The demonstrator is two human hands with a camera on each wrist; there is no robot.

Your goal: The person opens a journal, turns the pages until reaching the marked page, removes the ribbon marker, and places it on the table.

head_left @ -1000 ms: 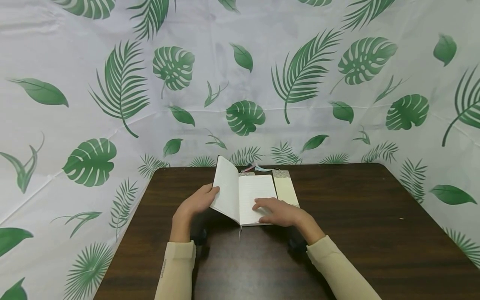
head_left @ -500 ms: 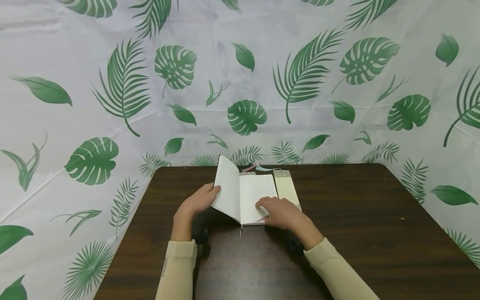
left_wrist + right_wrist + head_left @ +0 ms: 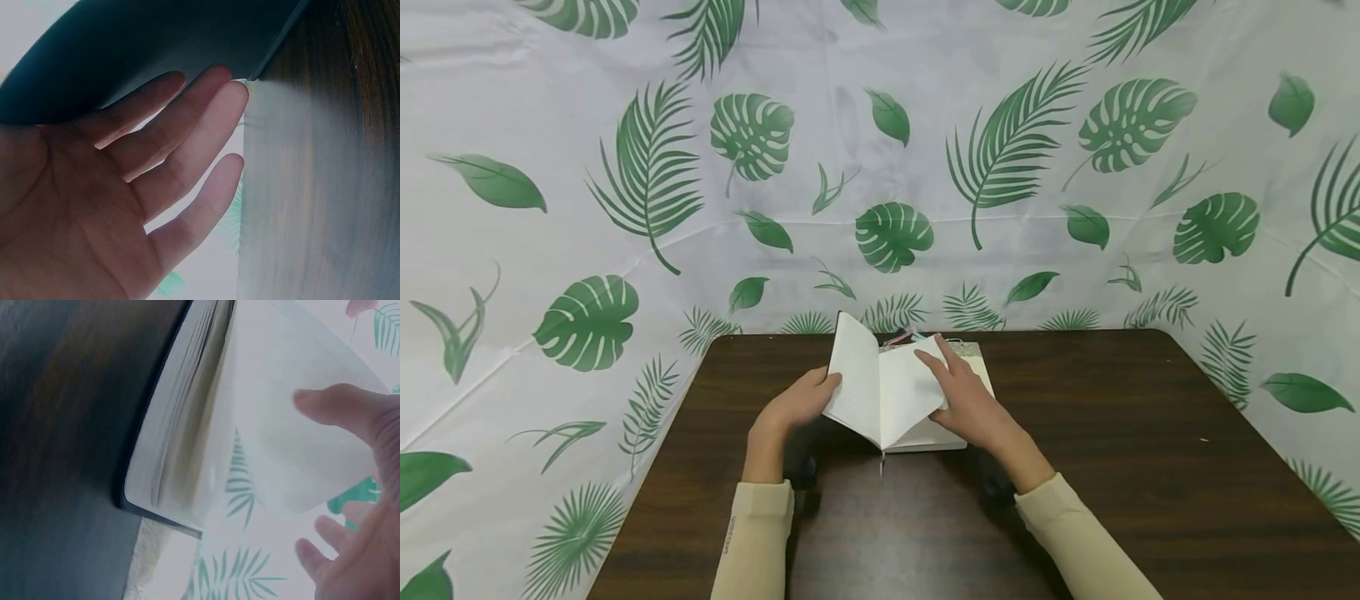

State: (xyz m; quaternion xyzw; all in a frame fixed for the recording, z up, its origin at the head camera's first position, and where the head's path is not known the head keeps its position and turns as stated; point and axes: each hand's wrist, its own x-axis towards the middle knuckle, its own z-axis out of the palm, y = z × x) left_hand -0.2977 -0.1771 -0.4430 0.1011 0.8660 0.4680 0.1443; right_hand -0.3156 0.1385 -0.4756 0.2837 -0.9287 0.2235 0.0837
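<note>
An open notebook [image 3: 856,379] with a dark cover [image 3: 156,40] and white pages lies on the table, its left half raised at a slant. My left hand [image 3: 795,402] holds that raised half, thumb over the pages and long fingers behind the cover. On the right side a loose page [image 3: 906,387] stands lifted off the page stack [image 3: 169,425]. My right hand [image 3: 973,408] is at this page's outer edge, fingers stretched along it. In the right wrist view the thumb [image 3: 337,406] lies straight across the page, apart from the fingers.
Under and beyond the notebook's right side lies a cream-coloured item with a patterned border [image 3: 972,348]. Thin pink and pale blue strands [image 3: 917,336] show behind it. A dark wooden table [image 3: 1097,392] carries everything, with a leaf-print cloth [image 3: 820,150] hanging along its far side.
My right hand has moved up and away from the notebook's lower right corner, its fingers straightening. The right-hand page has come up off the stack with it. The left hand stays put.
</note>
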